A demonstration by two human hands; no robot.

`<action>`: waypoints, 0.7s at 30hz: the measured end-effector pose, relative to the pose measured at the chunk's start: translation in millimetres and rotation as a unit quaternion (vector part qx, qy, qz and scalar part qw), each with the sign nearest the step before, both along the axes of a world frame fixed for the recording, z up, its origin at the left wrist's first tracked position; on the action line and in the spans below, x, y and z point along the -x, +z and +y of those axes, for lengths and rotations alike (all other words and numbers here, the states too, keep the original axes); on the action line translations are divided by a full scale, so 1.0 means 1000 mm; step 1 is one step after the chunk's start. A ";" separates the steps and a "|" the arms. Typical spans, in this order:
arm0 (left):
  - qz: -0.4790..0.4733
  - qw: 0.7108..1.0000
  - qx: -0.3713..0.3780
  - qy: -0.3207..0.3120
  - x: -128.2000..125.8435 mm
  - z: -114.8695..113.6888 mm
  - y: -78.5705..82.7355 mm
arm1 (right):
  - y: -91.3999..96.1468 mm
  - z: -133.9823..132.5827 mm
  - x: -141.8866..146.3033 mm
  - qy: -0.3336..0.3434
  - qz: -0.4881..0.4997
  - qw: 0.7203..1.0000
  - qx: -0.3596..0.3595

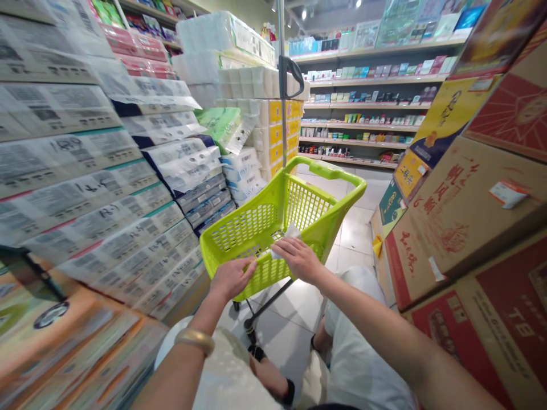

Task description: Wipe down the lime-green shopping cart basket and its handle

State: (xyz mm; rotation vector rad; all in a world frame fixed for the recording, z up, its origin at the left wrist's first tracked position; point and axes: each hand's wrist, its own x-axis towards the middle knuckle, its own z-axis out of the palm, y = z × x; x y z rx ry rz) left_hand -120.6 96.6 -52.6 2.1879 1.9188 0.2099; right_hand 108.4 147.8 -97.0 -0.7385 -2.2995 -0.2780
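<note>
A lime-green shopping cart [239,230] with slotted basket walls stands in front of my knees. On its near rim rests my left hand [233,277], fingers curled over the edge and thumb pointing right. A little farther right, my right hand [294,257] presses a white tissue [292,232] against the same rim; the tissue sticks out past the fingers, and part of it is hidden under the palm. Through the slots, the inside of the basket shows pale floor below. The cart's handle [325,169] is at the far right side.
Stacked paper packs [115,216] rise close on the left. Cardboard cartons [453,222] line the right. Farther back are toilet roll packs [252,82], a metal pole [282,125] behind the cart, and shelves [367,105] of small boxes and bottles. White floor tiles [354,228] run between.
</note>
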 end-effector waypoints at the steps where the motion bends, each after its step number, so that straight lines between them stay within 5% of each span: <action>1: 0.003 1.000 0.002 0.005 0.002 0.002 0.000 | 0.005 0.008 -0.014 -0.007 -0.015 1.000 -0.008; 6: 0.044 0.999 0.000 0.017 0.005 0.012 0.000 | 0.034 0.042 -0.094 -0.124 -0.003 0.992 -0.036; 9: 0.052 0.998 0.000 0.017 0.004 0.019 0.002 | 0.040 0.048 -0.111 -0.184 0.031 0.981 -0.053; 13: 0.067 0.997 0.008 0.024 0.003 0.032 0.002 | 0.025 0.042 -0.065 -0.209 0.073 0.974 -0.041; 18: 0.087 0.996 0.011 0.025 0.006 0.049 0.001 | -0.003 0.022 0.035 -0.116 0.055 0.991 0.034; 21: 0.099 0.995 0.003 0.021 0.009 0.056 0.000 | -0.004 0.020 0.056 -0.060 0.019 0.998 0.033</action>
